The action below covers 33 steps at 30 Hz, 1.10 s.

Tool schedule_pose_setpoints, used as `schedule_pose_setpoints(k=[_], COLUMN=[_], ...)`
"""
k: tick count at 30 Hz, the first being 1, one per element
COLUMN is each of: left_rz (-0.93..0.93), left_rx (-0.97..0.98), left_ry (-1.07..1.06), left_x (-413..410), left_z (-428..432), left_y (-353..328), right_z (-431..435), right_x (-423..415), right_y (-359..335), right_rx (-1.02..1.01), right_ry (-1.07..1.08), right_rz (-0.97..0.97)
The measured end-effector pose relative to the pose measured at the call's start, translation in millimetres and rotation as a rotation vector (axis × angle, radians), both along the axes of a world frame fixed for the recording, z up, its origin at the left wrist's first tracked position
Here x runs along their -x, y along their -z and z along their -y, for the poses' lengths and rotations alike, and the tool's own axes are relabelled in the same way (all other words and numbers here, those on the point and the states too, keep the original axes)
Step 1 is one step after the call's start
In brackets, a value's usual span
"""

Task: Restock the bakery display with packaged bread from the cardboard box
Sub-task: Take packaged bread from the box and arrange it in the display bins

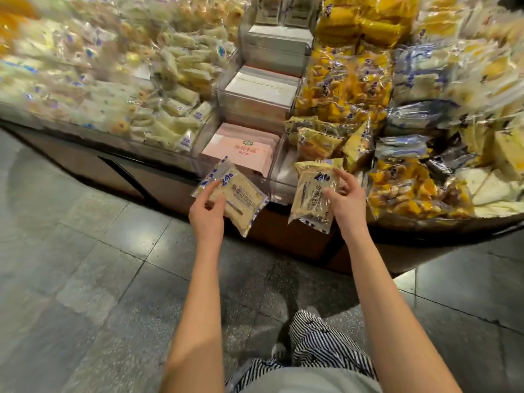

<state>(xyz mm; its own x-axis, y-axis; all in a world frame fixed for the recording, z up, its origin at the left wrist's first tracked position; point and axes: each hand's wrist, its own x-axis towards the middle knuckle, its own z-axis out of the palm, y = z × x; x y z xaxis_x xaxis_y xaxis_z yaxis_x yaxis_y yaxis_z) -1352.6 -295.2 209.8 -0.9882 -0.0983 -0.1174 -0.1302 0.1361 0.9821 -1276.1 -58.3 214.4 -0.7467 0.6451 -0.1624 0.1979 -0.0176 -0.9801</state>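
My left hand [207,211] grips a clear-wrapped pack of pale sliced bread [238,194] with blue print, thumb on top, held just in front of the display's edge. My right hand [344,198] holds a second, similar bread pack [310,198] upright by its right side, close to the display's front rim. Both packs hang in the air below the pink boxes [241,150]. No cardboard box is in view.
The display [425,225] is heaped with wrapped breads: pale ones at left [158,120], yellow ones at right [348,86]. Stepped clear bins [255,95] with flat boxes run up the middle. Dark tiled floor [99,251] lies below. My striped trousers [320,341] show at the bottom.
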Motion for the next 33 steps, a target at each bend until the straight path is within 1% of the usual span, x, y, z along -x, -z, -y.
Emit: schedule_pose_setpoints(k=[6,11,14,18,21,23,26,30,33], left_rz=[0.009,0.002,-0.021,-0.063,-0.080,-0.102,-0.114,-0.114,-0.071], left_rx=[-0.008,0.027,0.043,-0.022,-0.060,-0.079,-0.091,-0.096,-0.142], left_ry=[-0.024,-0.028,-0.013,-0.028,-0.012,0.005,0.047,0.167,0.257], left_x=[70.0,160.0,222.2,295.5,333.8,360.2,399.4,452.1,493.9], left_z=[8.1,1.7,-10.0,-32.0,-48.0,-59.2,-79.6,-109.6,-137.5], left_y=[3.1,-3.1,-14.3,-36.0,-45.2,-48.2,-50.3,-40.6,-37.0], right_z=[14.2,10.4,3.1,-7.3,-17.1,-28.4,-47.4,-68.1,-83.3], right_x=[94.4,193.3,261.6,338.6,367.3,382.2,403.8,430.9,458.1], right_y=[12.7,20.8,10.8,-3.3,-11.1,-16.8,-22.9,-26.0,-33.3], right_rx=[-0.005,0.055,0.103,0.057,0.018,-0.016,-0.001,-0.029,-0.059], right_ry=[-0.013,-0.043,-0.082,-0.121,-0.135,-0.115,-0.040,0.073,0.147], right_rz=[0.030,0.002,-0.031,-0.079,-0.074,-0.076,-0.093,-0.086,-0.090])
